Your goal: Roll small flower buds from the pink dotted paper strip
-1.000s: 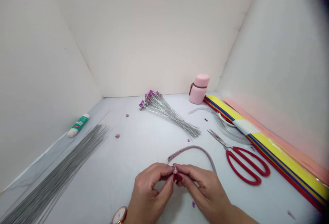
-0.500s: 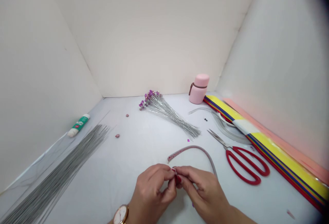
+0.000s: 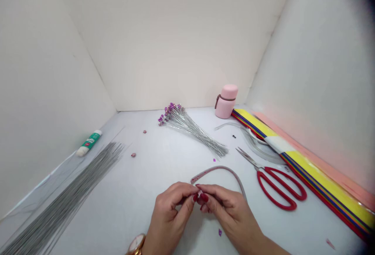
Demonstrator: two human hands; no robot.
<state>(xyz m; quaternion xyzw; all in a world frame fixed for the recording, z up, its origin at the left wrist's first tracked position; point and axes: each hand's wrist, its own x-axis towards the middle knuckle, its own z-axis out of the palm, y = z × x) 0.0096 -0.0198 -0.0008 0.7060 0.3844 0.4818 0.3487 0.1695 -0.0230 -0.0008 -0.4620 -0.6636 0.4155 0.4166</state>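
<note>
At the front of the white table my left hand (image 3: 177, 205) and my right hand (image 3: 227, 208) meet fingertip to fingertip. Both are closed in a pinch on something small between them; the fingers mostly cover it, and its kind cannot be made out. A gold watch (image 3: 137, 243) is on my left wrist. Just beyond the fingers a curved clear tube (image 3: 219, 167) with reddish specks lies on the table, passing behind my right hand. A small purple scrap (image 3: 220, 232) lies below my right hand.
Red-handled scissors (image 3: 272, 184) lie to the right, beside stacked coloured sheets (image 3: 316, 180). Behind are a bundle of silvery stems with purple tips (image 3: 193, 124) and a pink bottle (image 3: 226, 102). Grey wires (image 3: 76, 192) and a glue stick (image 3: 89, 143) lie left.
My hands have shifted slightly upward and the thumbs have straightened, their red nails now showing. The purple scrap below my right hand has come into fuller view.
</note>
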